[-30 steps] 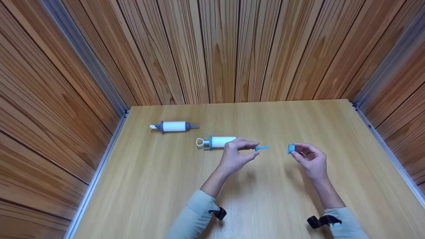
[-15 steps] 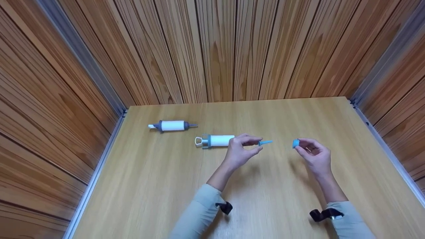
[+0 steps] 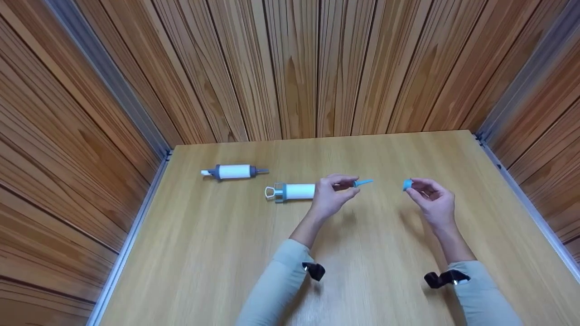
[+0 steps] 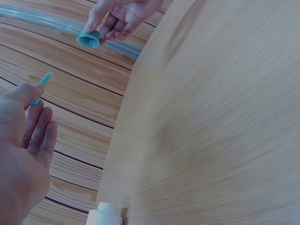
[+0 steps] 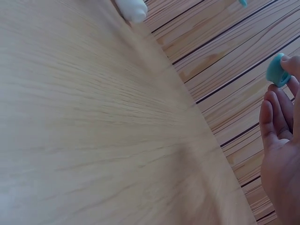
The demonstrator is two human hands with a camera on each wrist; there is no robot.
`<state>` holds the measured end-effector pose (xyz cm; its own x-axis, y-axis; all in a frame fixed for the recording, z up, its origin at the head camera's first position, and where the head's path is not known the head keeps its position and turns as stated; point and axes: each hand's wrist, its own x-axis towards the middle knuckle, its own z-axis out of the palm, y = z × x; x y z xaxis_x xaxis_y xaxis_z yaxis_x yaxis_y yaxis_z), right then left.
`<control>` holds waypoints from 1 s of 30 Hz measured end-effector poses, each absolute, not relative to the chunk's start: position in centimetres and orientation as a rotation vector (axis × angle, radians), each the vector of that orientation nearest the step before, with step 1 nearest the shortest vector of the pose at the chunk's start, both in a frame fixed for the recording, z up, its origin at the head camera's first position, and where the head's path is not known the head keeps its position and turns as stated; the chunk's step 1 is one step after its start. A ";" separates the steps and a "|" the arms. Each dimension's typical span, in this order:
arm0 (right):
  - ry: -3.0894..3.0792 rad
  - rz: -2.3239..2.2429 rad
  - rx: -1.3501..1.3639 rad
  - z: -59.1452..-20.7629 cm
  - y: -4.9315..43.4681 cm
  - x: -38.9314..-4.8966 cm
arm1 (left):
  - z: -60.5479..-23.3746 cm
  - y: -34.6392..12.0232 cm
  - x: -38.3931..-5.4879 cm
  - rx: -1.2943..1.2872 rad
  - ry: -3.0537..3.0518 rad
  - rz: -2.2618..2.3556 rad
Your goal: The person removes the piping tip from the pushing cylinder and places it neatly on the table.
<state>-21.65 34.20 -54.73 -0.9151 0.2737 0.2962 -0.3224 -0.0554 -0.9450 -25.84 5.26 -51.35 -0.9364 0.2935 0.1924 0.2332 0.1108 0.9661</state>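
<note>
My left hand (image 3: 330,197) pinches a small blue tapered nozzle (image 3: 364,182) between thumb and fingertips, its narrow end pointing right. Across a gap, my right hand (image 3: 436,203) pinches a blue ring-shaped cap (image 3: 407,184); its wide hollow side shows in the left wrist view, where the cap (image 4: 89,39) is above the nozzle (image 4: 46,78). Both parts are held above the table. Behind my left hand lies a white-barrelled syringe (image 3: 300,191) with a blue collar and a looped handle on its left; the hand hides its right end in the head view.
A second syringe (image 3: 234,171), white with dark grey ends, lies farther back on the left of the wooden table (image 3: 204,253). Wood-plank walls (image 3: 299,68) with grey metal corner strips enclose the table at the back and sides. A black wrist mount (image 3: 313,270) sits on the left sleeve.
Both hands have moved away from the body and slightly right, carrying the nozzle and the cap with them. The left hand now covers more of the white barrel. Both syringes stay put.
</note>
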 end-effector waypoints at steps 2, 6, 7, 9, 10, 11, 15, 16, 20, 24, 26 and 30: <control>-1.836 2.018 0.042 -54.6 34.3 -21.8 | -51.4 5.3 -26.1 0.537 2.304 1.990; -1.855 1.993 0.031 -54.4 34.6 -22.3 | -51.7 5.7 -26.7 0.517 2.299 2.004; -1.868 1.981 0.020 -54.4 34.7 -22.3 | -51.8 5.8 -26.9 0.515 2.298 2.008; -1.887 1.961 0.002 -54.4 34.8 -22.6 | -52.0 6.2 -27.3 0.499 2.296 2.017; -1.895 1.955 -0.007 -54.5 34.8 -22.6 | -52.2 6.4 -27.5 0.491 2.293 2.019; -1.897 1.952 -0.015 -54.6 34.9 -22.8 | -52.3 6.5 -27.6 0.481 2.289 2.019; -1.877 1.963 -0.036 -55.1 35.0 -23.1 | -52.7 6.9 -27.9 0.442 2.289 2.004; -1.876 1.961 -0.039 -55.2 35.0 -23.2 | -52.8 7.0 -28.0 0.435 2.289 2.004; -1.890 1.945 -0.064 -55.4 35.0 -23.6 | -53.3 7.3 -28.2 0.410 2.297 1.997; -1.954 1.872 -0.115 -55.7 35.2 -23.8 | -53.9 7.5 -28.4 0.344 2.290 1.975; -1.966 1.852 -0.144 -55.7 35.2 -24.0 | -54.2 7.6 -28.5 0.319 2.303 1.957; -2.000 1.815 -0.166 -55.8 35.1 -24.4 | -54.7 7.8 -28.6 0.278 2.348 1.917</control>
